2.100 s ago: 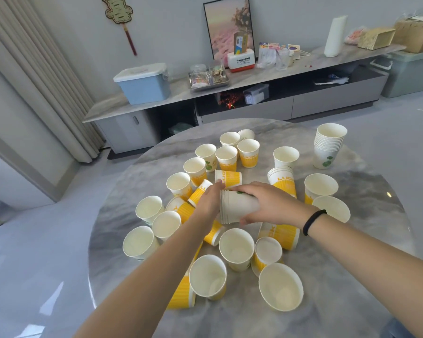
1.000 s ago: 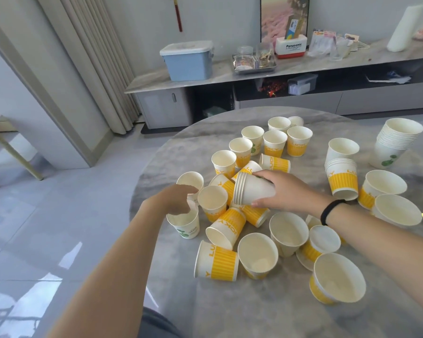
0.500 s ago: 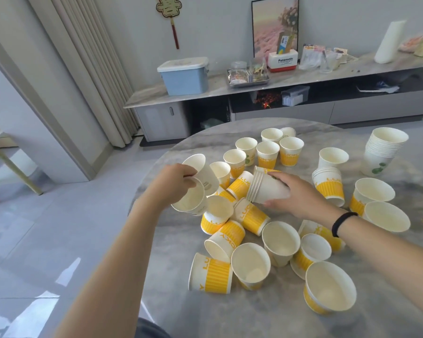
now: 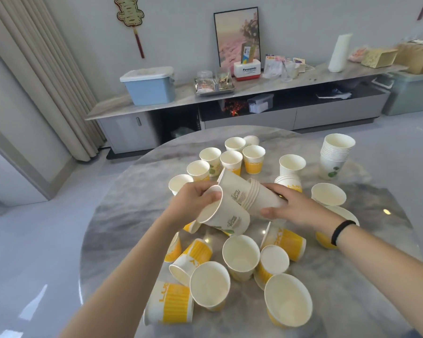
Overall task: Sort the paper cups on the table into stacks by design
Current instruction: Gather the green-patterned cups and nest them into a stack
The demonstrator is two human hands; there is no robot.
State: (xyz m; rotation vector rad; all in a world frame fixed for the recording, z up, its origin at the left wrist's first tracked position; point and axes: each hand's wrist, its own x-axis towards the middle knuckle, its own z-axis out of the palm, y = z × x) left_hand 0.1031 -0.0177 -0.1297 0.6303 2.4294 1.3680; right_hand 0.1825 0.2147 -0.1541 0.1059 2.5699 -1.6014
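At the centre of the frame the left hand (image 4: 193,203) is gripping a single white cup (image 4: 224,214), fingers curled round its rim, while the right hand (image 4: 296,208) is holding a sideways stack of white cups (image 4: 252,192), fingers wrapped on its base. Yellow-banded cups (image 4: 171,303) are lying scattered over the lower surface (image 4: 122,215), and a tall upright stack (image 4: 335,156) is standing at upper right.
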